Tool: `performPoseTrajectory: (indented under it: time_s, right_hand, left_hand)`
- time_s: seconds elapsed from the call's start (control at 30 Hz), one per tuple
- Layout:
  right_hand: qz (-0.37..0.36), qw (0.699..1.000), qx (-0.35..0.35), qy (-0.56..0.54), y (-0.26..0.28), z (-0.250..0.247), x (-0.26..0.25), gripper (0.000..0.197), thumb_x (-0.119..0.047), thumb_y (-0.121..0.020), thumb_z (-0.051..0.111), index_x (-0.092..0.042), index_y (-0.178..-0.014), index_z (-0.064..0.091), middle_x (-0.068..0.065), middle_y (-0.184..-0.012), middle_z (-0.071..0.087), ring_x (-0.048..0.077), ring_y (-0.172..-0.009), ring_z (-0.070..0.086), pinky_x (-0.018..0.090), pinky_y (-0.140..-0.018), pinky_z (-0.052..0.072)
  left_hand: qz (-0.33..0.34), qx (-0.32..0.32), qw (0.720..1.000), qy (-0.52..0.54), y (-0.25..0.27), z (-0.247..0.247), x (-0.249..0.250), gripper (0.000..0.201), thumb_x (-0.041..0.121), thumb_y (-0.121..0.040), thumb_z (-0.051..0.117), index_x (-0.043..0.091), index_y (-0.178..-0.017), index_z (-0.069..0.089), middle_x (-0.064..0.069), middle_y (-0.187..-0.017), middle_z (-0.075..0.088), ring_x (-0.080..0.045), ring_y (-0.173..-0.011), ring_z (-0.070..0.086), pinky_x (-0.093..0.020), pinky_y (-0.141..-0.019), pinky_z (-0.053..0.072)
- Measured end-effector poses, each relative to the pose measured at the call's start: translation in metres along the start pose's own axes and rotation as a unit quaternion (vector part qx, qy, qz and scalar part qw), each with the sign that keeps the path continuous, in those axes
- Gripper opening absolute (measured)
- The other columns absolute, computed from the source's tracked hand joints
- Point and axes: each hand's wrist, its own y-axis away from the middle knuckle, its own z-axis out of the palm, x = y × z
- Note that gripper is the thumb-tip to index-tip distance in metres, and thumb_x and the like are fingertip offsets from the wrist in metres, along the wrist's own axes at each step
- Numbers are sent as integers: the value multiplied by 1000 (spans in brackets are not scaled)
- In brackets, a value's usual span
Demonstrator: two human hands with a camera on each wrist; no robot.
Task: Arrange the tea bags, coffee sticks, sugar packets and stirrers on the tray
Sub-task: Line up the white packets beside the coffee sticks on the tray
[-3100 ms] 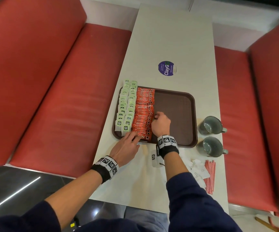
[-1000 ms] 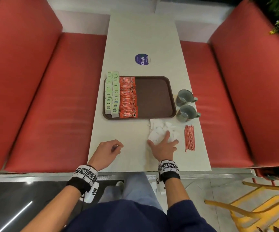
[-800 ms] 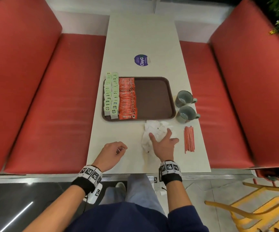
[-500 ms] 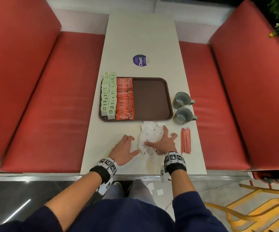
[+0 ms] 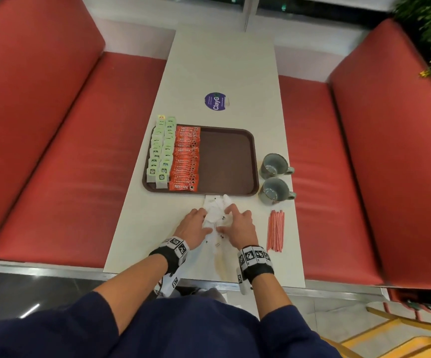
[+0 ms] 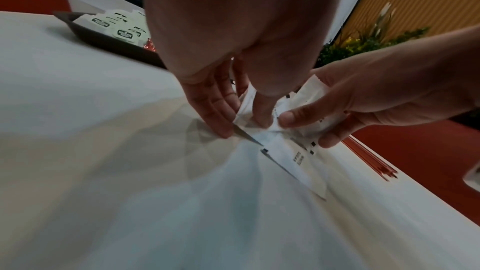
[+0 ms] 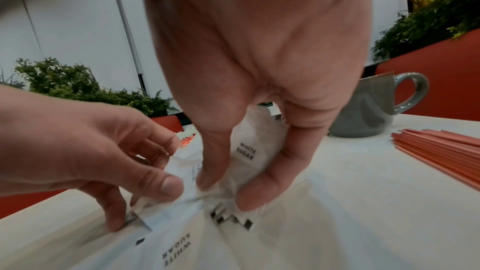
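Observation:
A pile of white sugar packets [image 5: 215, 213] lies on the table just in front of the brown tray [image 5: 227, 161]. My left hand [image 5: 205, 226] and right hand [image 5: 226, 223] close on the pile from either side. In the wrist views the left hand [image 6: 241, 122] pinches packets between thumb and fingers, and the right hand [image 7: 231, 188] grips a bunch of packets [image 7: 246, 151] marked WHITE SUGAR. Green tea bags [image 5: 160, 151] and orange coffee sticks [image 5: 186, 161] fill the tray's left part in rows. Red stirrers [image 5: 276, 229] lie in a bundle to the right of my right hand.
Two grey cups [image 5: 273, 165] [image 5: 273, 191] stand on the white table [image 5: 224, 60] right of the tray. A round purple sticker [image 5: 215, 101] sits beyond the tray. Red benches flank the table on both sides. The tray's right half is bare.
My left hand has come in from the table's left edge to the sugar pile. The right hand has gone from lying flat on the pile to gripping it, bunching the packets.

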Motion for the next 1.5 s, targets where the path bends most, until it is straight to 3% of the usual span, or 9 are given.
performPoseTrajectory:
  time_s: [0.27, 0.4, 0.53, 0.7, 1.0, 1.13, 1.27, 1.4, 1.5]
  right_hand:
    - [-25, 999, 22, -37, -9, -26, 0, 37, -43, -91, 79, -31, -126, 74, 10, -110, 73, 32, -101, 67, 39, -85, 54]
    - [-3, 998, 18, -66, -14, -33, -2, 55, -64, -79, 75, -39, -127, 72, 12, -110, 74, 31, -90, 74, 46, -89, 64]
    - [-12, 997, 2, -82, -19, -28, 1, 57, -70, -75, 68, -39, -123, 67, 10, -106, 73, 35, -88, 76, 51, -86, 66]
    - [-25, 997, -17, -65, -16, -23, -4, 51, -66, -80, 64, -35, -120, 65, 6, -104, 74, 32, -88, 75, 50, -84, 66]
    - [21, 995, -36, -87, -2, -32, -18, 34, -37, -97, 74, -18, -123, 65, 8, -112, 70, 28, -91, 77, 45, -77, 68]
    - [41, 990, -15, -134, 1, -40, -12, 41, -37, -99, 75, -17, -132, 63, 10, -120, 69, 25, -82, 80, 28, -60, 61]
    - [58, 977, 6, -205, 9, -50, -8, 44, -42, -102, 74, -21, -138, 60, 7, -118, 71, 18, -73, 80, 20, -55, 56]
    - [49, 959, -3, -280, 12, -54, -9, 44, -50, -101, 73, -20, -132, 65, 1, -118, 69, 18, -81, 79, 45, -82, 69]
    - [31, 950, -33, -309, 9, -54, -9, 47, -56, -100, 73, -20, -129, 67, 7, -129, 68, 21, -93, 78, 44, -80, 70]
  left_hand:
    - [29, 70, 992, 99, 3, -8, 12, 11, 26, -105, 68, 18, -107, 60, -2, -103, 51, -23, -89, 56, -33, -83, 42]
    - [11, 47, 979, 198, 3, -14, 15, 22, 37, -109, 61, 16, -117, 61, -5, -108, 71, -27, -97, 71, -49, -90, 60]
    - [28, 20, 969, 243, 6, -18, 15, 23, 49, -107, 52, 34, -122, 60, -4, -104, 77, -28, -96, 74, -57, -90, 60]
    - [10, -15, 945, 327, 17, -33, 35, 25, 26, -116, 42, 26, -137, 57, -5, -120, 72, -23, -97, 76, -46, -79, 68]
    - [34, -36, 964, 263, 11, -42, 39, 32, 41, -112, 55, 24, -139, 53, -6, -112, 75, -27, -84, 76, -37, -61, 64]
    - [35, -25, 968, 246, 7, -49, 33, 24, 41, -112, 55, 29, -132, 59, -7, -101, 77, -25, -79, 77, -38, -54, 60]
    - [30, -42, 969, 242, 3, -55, 26, 23, 40, -111, 57, 35, -133, 58, -5, -119, 72, -26, -86, 79, -25, -48, 49]
    - [37, -63, 970, 230, 1, -55, 24, 51, 35, -110, 61, 19, -158, 51, 6, -139, 54, -18, -108, 67, -13, -60, 54]
    - [41, -81, 975, 201, -8, -50, 20, 56, 40, -108, 62, 19, -159, 50, 6, -147, 55, -18, -131, 58, -27, -91, 62]
